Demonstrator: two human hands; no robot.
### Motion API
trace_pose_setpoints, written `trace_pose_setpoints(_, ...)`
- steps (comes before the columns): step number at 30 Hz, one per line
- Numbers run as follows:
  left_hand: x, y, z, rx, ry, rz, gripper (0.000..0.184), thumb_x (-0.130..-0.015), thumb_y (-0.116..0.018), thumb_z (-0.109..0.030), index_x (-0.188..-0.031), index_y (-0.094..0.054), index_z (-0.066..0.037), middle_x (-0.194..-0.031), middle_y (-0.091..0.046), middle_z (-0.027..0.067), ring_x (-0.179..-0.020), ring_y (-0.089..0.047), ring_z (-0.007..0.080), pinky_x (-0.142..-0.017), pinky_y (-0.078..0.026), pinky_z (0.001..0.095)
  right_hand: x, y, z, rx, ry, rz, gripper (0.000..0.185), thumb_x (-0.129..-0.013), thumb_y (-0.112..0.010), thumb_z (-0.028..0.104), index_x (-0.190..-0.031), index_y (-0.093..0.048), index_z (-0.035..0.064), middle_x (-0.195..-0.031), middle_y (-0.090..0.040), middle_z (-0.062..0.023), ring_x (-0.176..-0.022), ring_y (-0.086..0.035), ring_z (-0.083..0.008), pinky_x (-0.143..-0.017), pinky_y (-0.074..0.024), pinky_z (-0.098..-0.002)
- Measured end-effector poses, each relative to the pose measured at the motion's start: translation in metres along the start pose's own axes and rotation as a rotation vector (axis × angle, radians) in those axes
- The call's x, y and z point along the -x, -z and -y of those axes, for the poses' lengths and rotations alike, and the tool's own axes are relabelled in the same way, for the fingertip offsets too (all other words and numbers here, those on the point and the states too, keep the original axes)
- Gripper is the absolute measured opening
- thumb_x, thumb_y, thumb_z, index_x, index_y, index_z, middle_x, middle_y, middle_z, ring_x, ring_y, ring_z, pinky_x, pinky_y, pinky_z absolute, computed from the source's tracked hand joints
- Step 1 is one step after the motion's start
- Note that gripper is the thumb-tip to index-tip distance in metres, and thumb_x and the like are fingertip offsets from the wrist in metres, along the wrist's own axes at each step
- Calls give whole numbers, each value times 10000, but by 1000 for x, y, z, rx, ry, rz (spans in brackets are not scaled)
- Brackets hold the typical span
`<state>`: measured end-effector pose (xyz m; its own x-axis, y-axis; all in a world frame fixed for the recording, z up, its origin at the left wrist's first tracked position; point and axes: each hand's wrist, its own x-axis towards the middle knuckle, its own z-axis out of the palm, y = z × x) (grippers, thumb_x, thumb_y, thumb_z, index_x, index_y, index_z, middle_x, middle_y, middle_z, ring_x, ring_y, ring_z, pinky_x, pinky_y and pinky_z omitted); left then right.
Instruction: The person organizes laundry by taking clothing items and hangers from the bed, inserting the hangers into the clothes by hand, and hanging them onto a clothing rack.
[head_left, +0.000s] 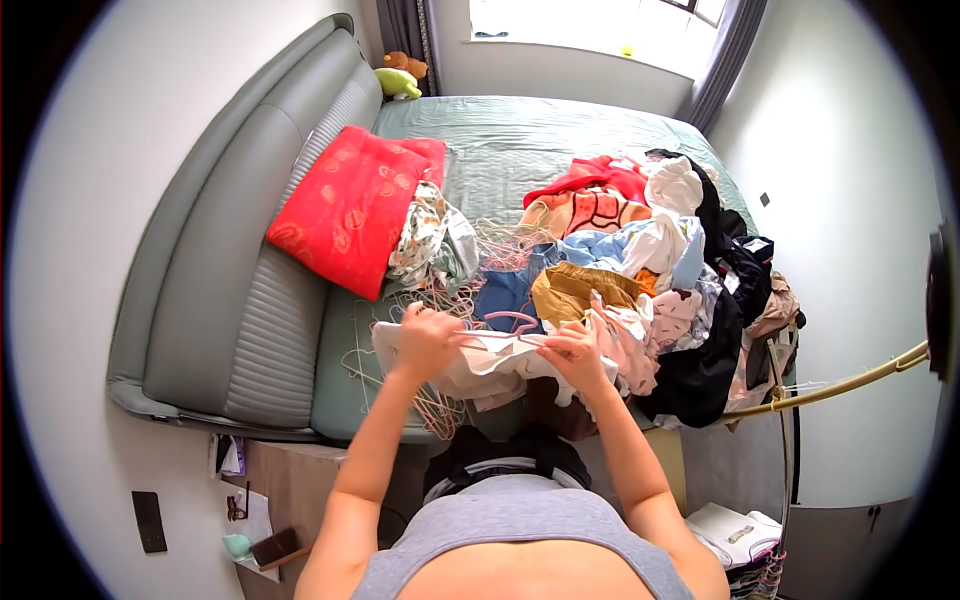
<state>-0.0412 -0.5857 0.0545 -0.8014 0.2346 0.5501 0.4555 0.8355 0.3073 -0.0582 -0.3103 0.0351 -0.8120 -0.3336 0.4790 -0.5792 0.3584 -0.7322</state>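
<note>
A white garment (478, 378) hangs stretched between my hands, just over the near edge of the bed. On its left end my left hand (425, 342) is closed, gripping the cloth. My right hand (572, 354) pinches the top edge on the other side. The hook of a pink hanger (512, 322) sticks up midway, its bar along the garment's neckline. Beyond it lie blue jeans (510, 292) and mustard trousers (580, 292). Tangled wire hangers (437, 405) spread beside and under the garment.
A heap of mixed clothes, with black garments (697, 375), covers the bed's right side. A red pillow (350, 205) leans near the grey headboard (215, 300), a patterned cloth (425, 235) against it. A curved gold rail (850, 383) juts in at right. Papers and small items lie on the left nightstand (290, 480).
</note>
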Motion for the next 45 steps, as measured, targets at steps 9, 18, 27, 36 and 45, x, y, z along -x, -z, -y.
trace_pose_setpoints(9,1,24,25,29,153,51,278,-719,-697,-315,-888,-655,-98,-852,-622,73,-826,-583,249,-688,-454,314,26,7,-32,85,-194,147,147,-766,-635,104,-898,-637,40,-650,-590,-127,-561,-583,-226,-529,-444,-316)
trace_pose_setpoints(18,4,-78,109,475,437,-54,620,-734,-706,-225,-1220,-421,33,-1125,-540,143,-1072,-510,244,-916,-403,369,21,29,13,-270,-200,-90,69,-786,-606,19,-839,-642,-4,-567,-426,52,-534,-349,-19,-466,-283,-195)
trace_pose_setpoints(27,14,-173,-79,982,424,13,290,-746,-684,-111,-990,-570,-5,-857,-631,103,-828,-589,191,-731,-458,316,107,84,-6,-853,-690,-847,174,-874,-590,167,-871,-633,-2,-735,-601,26,-622,-501,-24,-558,-388,-180)
trace_pose_setpoints(36,-63,-95,-290,950,-59,-73,274,-628,-682,0,-848,-520,-14,-661,-527,47,-600,-500,112,-555,-415,244,253,114,12,-890,-848,-677,181,-893,-545,191,-875,-628,31,-729,-569,45,-621,-485,-37,-574,-398,-208)
trace_pose_setpoints(45,66,-231,-443,991,85,538,328,-694,-639,-133,-971,-523,-2,-771,-615,136,-679,-593,240,-665,-472,323,463,228,62,-33,-907,-1261,272,-911,-516,215,-703,-534,41,-591,-414,80,-541,-325,-18,-478,-266,-214)
